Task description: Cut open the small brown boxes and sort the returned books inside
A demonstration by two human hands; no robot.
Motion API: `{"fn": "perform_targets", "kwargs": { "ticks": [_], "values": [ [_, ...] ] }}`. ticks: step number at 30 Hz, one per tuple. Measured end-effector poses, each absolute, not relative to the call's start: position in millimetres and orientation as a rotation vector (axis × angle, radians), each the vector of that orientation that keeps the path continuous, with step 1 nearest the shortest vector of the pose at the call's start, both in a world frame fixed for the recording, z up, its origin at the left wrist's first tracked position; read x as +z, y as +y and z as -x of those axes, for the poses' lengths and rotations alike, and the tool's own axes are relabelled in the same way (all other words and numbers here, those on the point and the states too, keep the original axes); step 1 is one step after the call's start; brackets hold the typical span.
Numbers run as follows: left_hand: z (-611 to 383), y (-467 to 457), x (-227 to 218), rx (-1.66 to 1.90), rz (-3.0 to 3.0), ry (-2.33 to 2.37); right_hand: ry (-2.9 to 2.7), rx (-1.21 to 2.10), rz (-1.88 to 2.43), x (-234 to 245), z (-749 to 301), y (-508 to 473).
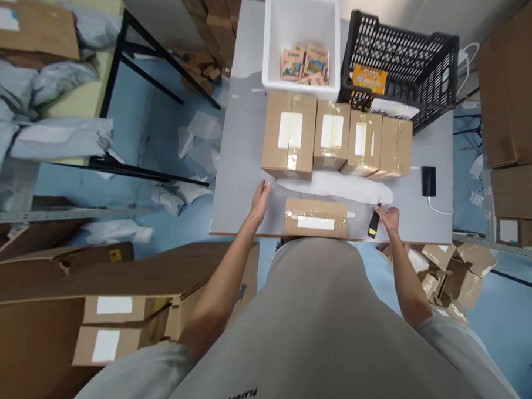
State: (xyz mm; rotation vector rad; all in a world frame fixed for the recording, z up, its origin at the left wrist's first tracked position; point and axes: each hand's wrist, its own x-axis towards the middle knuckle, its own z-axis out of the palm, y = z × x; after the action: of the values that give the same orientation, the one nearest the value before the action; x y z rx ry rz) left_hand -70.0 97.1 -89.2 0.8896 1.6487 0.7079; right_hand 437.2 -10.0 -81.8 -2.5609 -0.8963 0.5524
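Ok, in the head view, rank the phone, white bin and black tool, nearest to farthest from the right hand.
From the right hand:
1. Black tool: just left.
2. Phone: right, slightly farther up the table.
3. White bin: left, toward the table's far end.

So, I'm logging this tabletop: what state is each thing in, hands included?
Left hand: open, empty.
Right hand: at the cutter; grip unclear.
Cutter: blade state unclear.
Front box: taped, label showing.
Four rear boxes: closed, taped.
White bin: open, holding printed packs.
Black crate: open, holding an orange pack.
Phone: screen dark, cable attached.
White packaging: lying loose.
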Motion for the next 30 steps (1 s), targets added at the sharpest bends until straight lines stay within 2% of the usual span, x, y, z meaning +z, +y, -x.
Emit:
{"fn": "perform_targets", "kwargs": {
  "ticks": [6,15,19,23,27,30],
  "values": [
    [39.0,7.9,-91.4,0.610,-0.909,1.482,-0.770,0.604,2.646,-109.4,-410.1,-50.2],
    [9.9,-14.4,-104.5,0.682,-0.977,1.324,-0.906,0.819,2.324,-90.3,-397.1,-35.6],
    [-5.9,-27.9,-107.4,0.665,-1.062,1.267,-1.067,0.956,2.026,-63.5,-386.2,-30.5],
    [-1.8,-31.4,-100.4,0.664,-1.234,1.255,-1.388,0.942,2.002,-18.8,-372.2,-17.5],
    [17.5,-23.9,-93.7,0.679,-1.365,1.256,-1.936,0.936,2.044,26.6,-339.1,-1.2],
    [28.4,-17.7,-93.3,0.667,-1.417,1.217,-2.368,0.922,1.917,47.7,-301.6,10.6]
  ]
}}
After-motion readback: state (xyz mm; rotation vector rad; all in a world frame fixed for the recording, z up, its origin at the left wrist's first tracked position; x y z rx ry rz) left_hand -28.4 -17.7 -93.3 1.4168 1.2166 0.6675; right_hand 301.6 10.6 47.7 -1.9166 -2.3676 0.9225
